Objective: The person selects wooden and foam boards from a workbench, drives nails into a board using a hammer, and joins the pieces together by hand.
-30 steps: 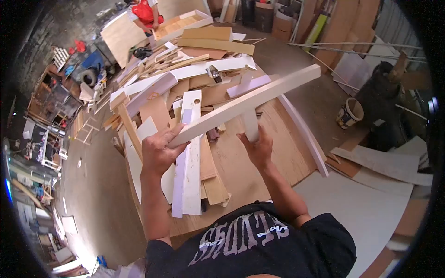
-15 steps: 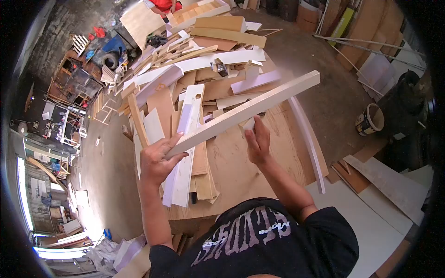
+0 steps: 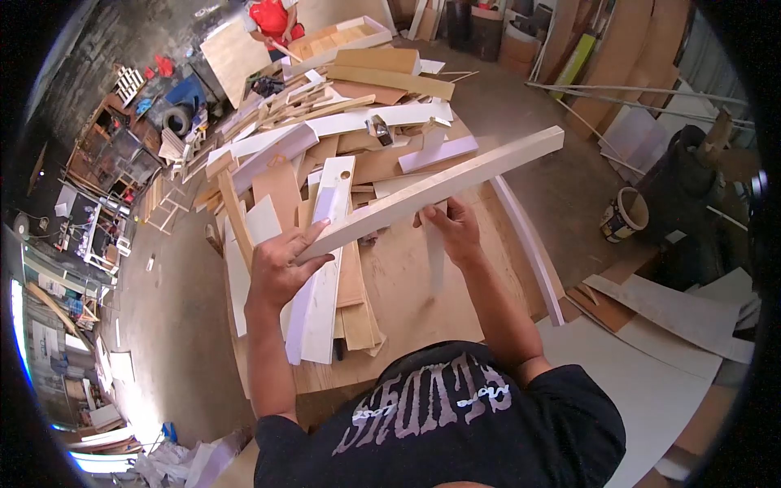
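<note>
My left hand [image 3: 285,264] grips the near left end of a long pale wooden strip [image 3: 431,193], thumb below and fingers above. The strip is held up above the worktable, slanting to the far right. Close under its middle, my right hand [image 3: 451,232] is closed on a pale flat piece [image 3: 435,256]. That piece hangs downward and is smeared by motion, so its kind is unclear. Whether my right fingers touch the strip cannot be made out. Below my left hand lies a white board [image 3: 325,276] with a round hole near its far end.
The plywood tabletop [image 3: 407,325] carries a heap of offcuts [image 3: 342,122]. A narrow curved strip [image 3: 529,252] lies along its right edge. A person in red [image 3: 272,20] stands at the far end. A bucket [image 3: 625,213] and leaning panels [image 3: 667,317] are at right.
The pale piece in my right hand has swung downward, and that hand has come closer beneath the strip. My view has shifted slightly, showing more of the person in red.
</note>
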Demonstrator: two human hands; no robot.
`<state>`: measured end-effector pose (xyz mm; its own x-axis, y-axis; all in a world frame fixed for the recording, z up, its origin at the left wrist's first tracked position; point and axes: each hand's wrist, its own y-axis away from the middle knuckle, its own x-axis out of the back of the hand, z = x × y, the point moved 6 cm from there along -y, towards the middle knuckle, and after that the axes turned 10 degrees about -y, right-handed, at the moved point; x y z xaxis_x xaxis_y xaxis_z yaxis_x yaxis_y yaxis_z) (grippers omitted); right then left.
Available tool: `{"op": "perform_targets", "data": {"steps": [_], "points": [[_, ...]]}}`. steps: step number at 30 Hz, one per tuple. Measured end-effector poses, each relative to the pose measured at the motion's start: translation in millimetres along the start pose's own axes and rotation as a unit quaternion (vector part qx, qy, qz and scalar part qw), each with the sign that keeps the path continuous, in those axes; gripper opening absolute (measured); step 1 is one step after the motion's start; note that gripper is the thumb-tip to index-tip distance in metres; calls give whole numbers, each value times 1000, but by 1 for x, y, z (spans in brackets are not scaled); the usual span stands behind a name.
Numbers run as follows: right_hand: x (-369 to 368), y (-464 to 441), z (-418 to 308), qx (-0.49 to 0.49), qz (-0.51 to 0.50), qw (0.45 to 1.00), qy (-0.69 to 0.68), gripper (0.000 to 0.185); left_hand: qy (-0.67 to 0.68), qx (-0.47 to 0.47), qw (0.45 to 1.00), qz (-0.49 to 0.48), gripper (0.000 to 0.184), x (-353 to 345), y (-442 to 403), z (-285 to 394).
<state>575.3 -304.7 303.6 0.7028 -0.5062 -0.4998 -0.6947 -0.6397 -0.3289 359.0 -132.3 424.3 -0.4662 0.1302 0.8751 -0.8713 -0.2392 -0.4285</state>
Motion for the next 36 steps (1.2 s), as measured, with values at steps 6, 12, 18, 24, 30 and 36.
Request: {"op": "perform_targets", "data": {"steps": [6,12,18,24,30,36], "points": [[1,4,30,7,0,997,83,23,-30,-47,998,41,54,5,15,-21],[-13,12,34,65,-5,994,90,25,-45,-84,994,45,51,14,26,-27],[-4,11,31,24,2,980,199,25,-99,-94,990,45,46,18,23,-16],[4,0,29,68,-64,991,94,17,-188,-91,975,71,42,20,18,15],[30,-9,34,-37,-54,994,92,19,-179,-80,974,116,51,5,-21,101],[39,-11,17,3,-43,999,3,26,-114,-63,988,87,42,-54,-69,142]]}}
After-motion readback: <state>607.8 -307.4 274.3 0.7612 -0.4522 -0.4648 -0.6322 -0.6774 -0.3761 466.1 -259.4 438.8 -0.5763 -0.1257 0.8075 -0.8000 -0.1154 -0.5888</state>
